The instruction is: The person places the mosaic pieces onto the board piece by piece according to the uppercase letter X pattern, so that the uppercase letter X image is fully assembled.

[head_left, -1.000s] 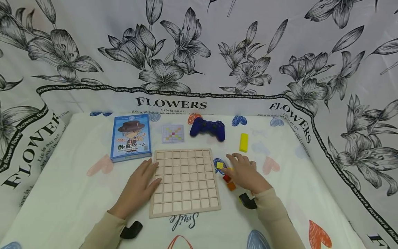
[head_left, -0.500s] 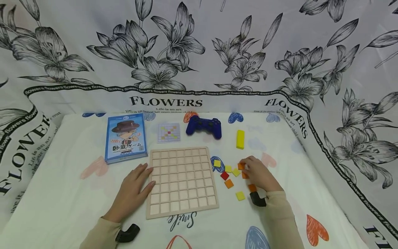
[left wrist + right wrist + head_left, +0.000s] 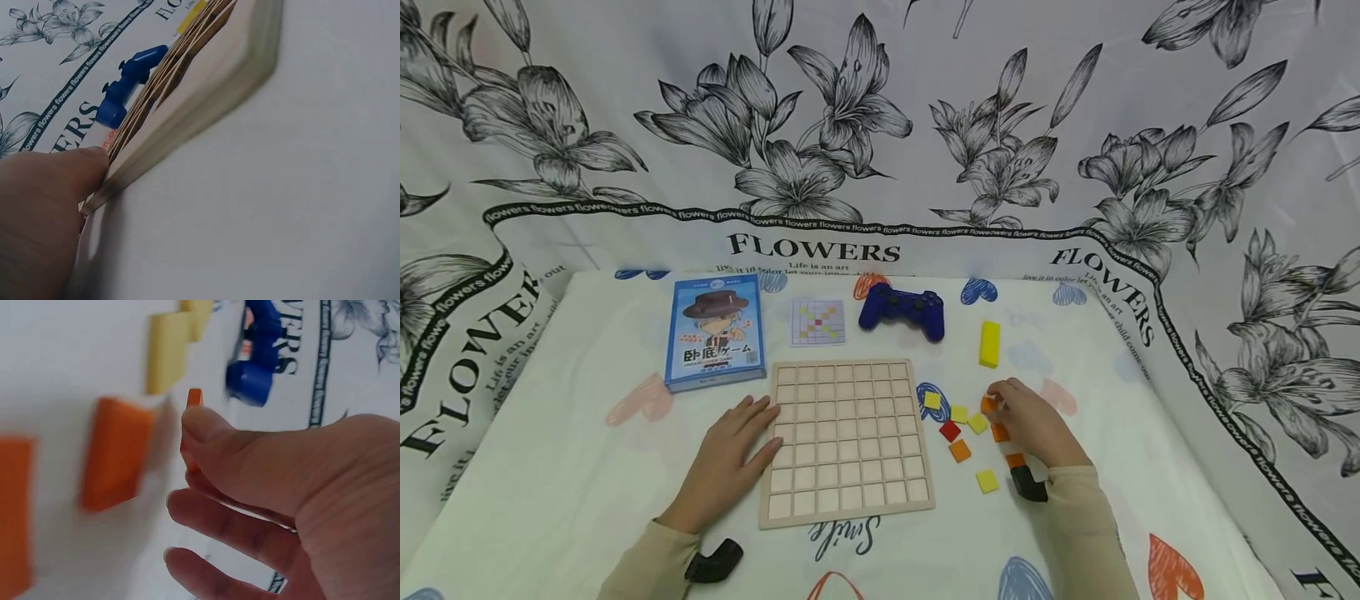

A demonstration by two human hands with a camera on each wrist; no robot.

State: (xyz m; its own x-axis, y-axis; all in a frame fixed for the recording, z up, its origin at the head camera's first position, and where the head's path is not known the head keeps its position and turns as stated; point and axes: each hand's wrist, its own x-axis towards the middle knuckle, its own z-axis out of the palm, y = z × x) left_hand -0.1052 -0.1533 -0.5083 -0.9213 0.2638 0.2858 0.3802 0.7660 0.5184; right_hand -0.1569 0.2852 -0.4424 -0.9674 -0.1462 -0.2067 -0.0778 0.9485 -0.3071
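Note:
In the head view a wooden grid board (image 3: 838,431) lies flat, its square cells bare. My left hand (image 3: 724,467) rests along the board's left edge with fingers extended; in the left wrist view the thumb (image 3: 78,172) touches the edge. To the board's right, my right hand (image 3: 1037,423) pinches an orange tile (image 3: 194,397) between thumb and index finger, the other fingers loosely bent. Close by lie another orange tile (image 3: 119,453), a red tile (image 3: 950,431) and several yellow tiles (image 3: 977,423). One more orange tile (image 3: 1015,460) shows near the wrist.
Behind the board are a blue game box (image 3: 715,333), a small card with a coloured grid (image 3: 817,322), a dark blue game controller (image 3: 901,312) and a yellow block (image 3: 989,344). A flower-printed cloth (image 3: 820,125) hangs at the back.
My right hand has moved right, off the tiles near the board, and now pinches an orange tile, uncovering several yellow ones. The left hand stays on the board's edge.

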